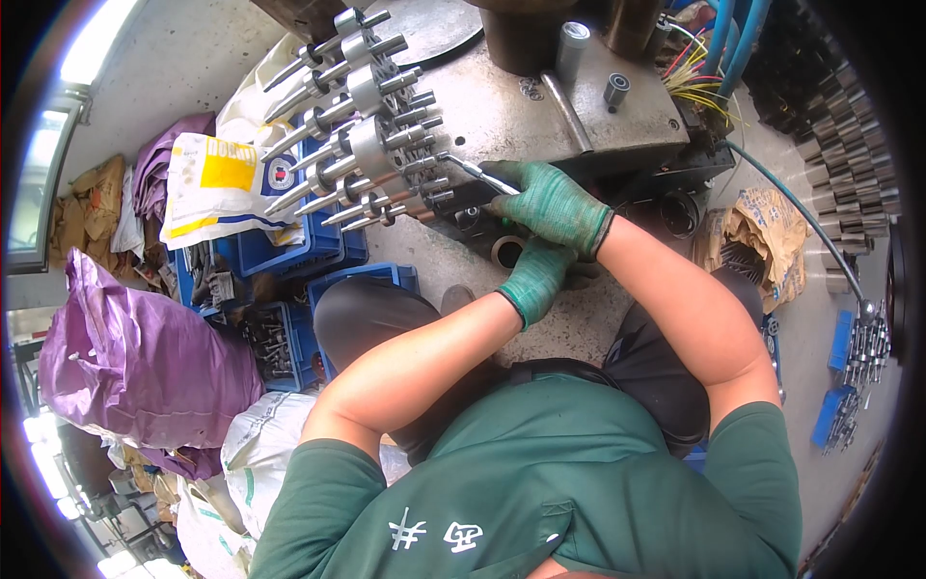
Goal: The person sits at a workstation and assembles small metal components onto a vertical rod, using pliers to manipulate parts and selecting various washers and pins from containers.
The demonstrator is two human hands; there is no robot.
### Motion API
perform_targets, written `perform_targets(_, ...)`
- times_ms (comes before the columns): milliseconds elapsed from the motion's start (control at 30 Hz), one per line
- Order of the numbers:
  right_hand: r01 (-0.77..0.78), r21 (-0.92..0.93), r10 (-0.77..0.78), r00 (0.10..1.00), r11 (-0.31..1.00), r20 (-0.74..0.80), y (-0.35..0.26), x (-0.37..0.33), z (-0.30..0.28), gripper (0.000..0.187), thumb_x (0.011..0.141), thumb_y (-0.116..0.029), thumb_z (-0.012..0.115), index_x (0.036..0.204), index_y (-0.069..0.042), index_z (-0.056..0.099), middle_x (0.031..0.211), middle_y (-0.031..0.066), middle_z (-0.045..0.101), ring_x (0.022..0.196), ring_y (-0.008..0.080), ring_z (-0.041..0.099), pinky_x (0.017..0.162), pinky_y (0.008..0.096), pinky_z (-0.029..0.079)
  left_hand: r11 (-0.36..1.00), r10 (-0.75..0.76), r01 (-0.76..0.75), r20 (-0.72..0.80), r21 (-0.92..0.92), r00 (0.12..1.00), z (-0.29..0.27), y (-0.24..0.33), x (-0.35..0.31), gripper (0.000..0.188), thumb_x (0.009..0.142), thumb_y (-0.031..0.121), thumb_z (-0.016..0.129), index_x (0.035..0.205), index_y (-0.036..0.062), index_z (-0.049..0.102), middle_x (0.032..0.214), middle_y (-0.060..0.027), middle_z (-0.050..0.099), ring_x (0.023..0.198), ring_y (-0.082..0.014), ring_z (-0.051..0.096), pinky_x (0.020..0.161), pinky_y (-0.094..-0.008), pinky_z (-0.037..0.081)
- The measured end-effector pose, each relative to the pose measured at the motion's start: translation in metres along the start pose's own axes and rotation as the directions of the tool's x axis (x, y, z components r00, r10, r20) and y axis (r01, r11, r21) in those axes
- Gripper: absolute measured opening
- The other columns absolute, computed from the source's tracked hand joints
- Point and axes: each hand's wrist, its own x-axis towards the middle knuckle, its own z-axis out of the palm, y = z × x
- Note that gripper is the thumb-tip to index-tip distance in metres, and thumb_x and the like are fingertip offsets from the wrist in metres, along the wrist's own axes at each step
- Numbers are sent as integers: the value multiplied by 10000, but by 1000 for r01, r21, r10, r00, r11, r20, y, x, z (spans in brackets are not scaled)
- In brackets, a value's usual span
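My right hand (562,201), in a green knit glove, is closed around a slim shiny metal tool (495,181). Its exact kind is not clear; the tip points left toward a cluster of metal cylinders with rods (371,145) at the workbench edge. Just below, my left hand (537,278), gloved alike, is tucked against the underside of the right. Its fingers are mostly hidden, so any hold is unclear. Beside it shows the round open end of a metal tube (506,252). On the metal workbench (492,121) lie a steel rod (566,111) and small rings (531,89).
Two short metal cylinders (617,90) stand on the bench's far side. Blue bins (289,253) with metal parts, a white-yellow sack (217,188) and a purple sack (135,347) are on the left. A torn brown paper bag (767,241) and stacked metal tubes (849,164) are on the right.
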Motion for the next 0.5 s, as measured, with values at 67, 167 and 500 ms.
perform_targets(67,81,-33,-84,993,996,-82,20,3,10,625,941,-139,709,1529,-22,531,1085,103,745,827,114,690,772,296,585,994,63,-57,61,-95,996,2,3,-7,208,1046,138,545,1223,47,606,1065,-120,738,867,-251,757,677,-381,604)
perform_targets(167,5,114,-3,1000,993,-25,5,-2,21,669,906,-216,712,1527,-45,528,1124,209,754,867,209,750,825,358,612,853,212,-217,66,474,975,-10,-36,45,269,1098,235,450,1287,84,568,1174,-102,713,952,-229,757,744,-397,620)
perform_targets(500,96,-205,-128,980,974,-153,1,-3,20,651,887,-184,712,1499,-33,548,1124,219,759,961,251,752,891,370,596,922,71,-49,43,-384,997,-1,-11,3,297,1064,173,575,1324,29,588,1111,-44,723,963,-167,722,857,-253,570)
